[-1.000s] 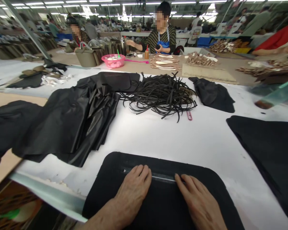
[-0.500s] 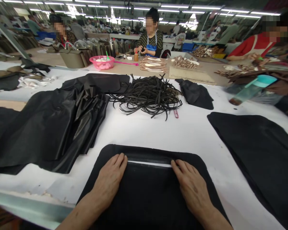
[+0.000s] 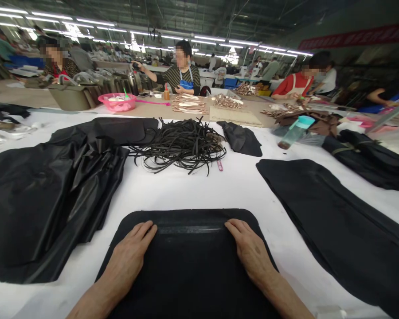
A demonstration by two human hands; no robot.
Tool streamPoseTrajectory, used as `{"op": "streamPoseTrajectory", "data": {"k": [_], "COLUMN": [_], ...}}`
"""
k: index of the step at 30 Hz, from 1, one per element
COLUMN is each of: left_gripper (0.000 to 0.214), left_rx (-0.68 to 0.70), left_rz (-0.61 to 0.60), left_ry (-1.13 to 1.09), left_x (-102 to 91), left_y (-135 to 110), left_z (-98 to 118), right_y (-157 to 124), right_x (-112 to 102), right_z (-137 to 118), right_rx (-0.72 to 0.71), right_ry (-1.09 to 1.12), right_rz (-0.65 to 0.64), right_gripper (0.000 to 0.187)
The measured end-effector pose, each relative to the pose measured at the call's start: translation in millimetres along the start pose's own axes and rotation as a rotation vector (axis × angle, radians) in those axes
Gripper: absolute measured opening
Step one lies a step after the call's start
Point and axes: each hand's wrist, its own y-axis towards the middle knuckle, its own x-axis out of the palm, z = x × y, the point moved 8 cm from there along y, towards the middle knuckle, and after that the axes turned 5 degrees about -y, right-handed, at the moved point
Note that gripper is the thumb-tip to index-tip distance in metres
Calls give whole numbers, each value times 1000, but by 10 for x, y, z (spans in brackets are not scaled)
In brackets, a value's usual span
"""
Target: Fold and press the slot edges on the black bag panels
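In front of me on the white-topped table (image 3: 173,190) lies a black leather-like panel (image 3: 193,270) with rounded far corners. A narrow glossy strip (image 3: 191,229) runs across it near the far edge. My left hand (image 3: 129,254) is closed on the panel at the strip's left end, thumb and fingertips close together. At the right end, my right hand (image 3: 251,248) pinches the material the same way. What lies under the fingertips is hidden, as is the panel's near edge.
Crumpled black sheets (image 3: 29,204) lie left, with a heap of thin black strips (image 3: 182,144) beyond. More black panels (image 3: 339,221) lie right. A teal-lidded bottle (image 3: 295,132) and a small pink-handled tool (image 3: 220,165) stand out. Co-workers (image 3: 186,73) sit across the table.
The white gap between my hands has closed into a dark glossy line. My hands keep their hold at its two ends. The view has swung right.
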Motion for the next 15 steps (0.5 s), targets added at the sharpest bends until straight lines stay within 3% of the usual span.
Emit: {"op": "streamPoseTrajectory", "data": {"k": [7,12,15], "left_gripper": [57,47,45], "left_rx": [10,-59,-47], "left_rz": [138,237,299], "left_ry": [-23,-3,-19], "left_x": [11,55,165], "left_y": [-23,-163,-254], "left_z": [-129,-493,-711], "right_y": [49,29,94], "right_x": [-91,-78,-112], "right_z": [0,74,225], "right_rx": [33,124,199], "right_ry": [-6,156,399], "right_rz": [-18,-1,-14], "right_gripper": [46,42,37]}}
